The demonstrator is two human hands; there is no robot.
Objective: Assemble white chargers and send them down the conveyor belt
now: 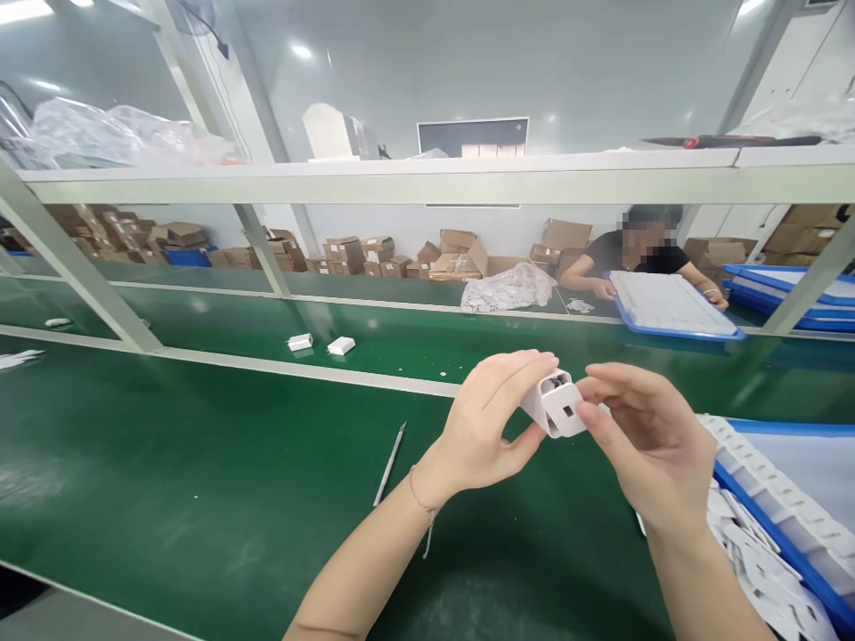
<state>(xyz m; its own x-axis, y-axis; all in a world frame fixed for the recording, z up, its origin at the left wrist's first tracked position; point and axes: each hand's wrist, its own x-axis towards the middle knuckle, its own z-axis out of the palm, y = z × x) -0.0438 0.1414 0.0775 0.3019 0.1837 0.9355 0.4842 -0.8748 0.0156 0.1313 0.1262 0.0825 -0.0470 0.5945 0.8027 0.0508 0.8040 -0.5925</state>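
Note:
My left hand (491,418) grips a small white plastic charger housing (556,405) between thumb and fingers, above the green table. My right hand (645,436) meets it from the right, thumb and forefinger pinching the housing's open end, where dark square openings show. A thin bracelet hangs on my left wrist. Whether the right fingers hold a separate small part is hidden.
A thin grey tool (391,463) lies on the green table. Two white housings (321,343) sit on the conveyor belt. A blue tray (794,507) with white parts stands at my right. Across the belt a person (641,258) handles another blue tray (674,307). Cardboard boxes (374,254) line the back.

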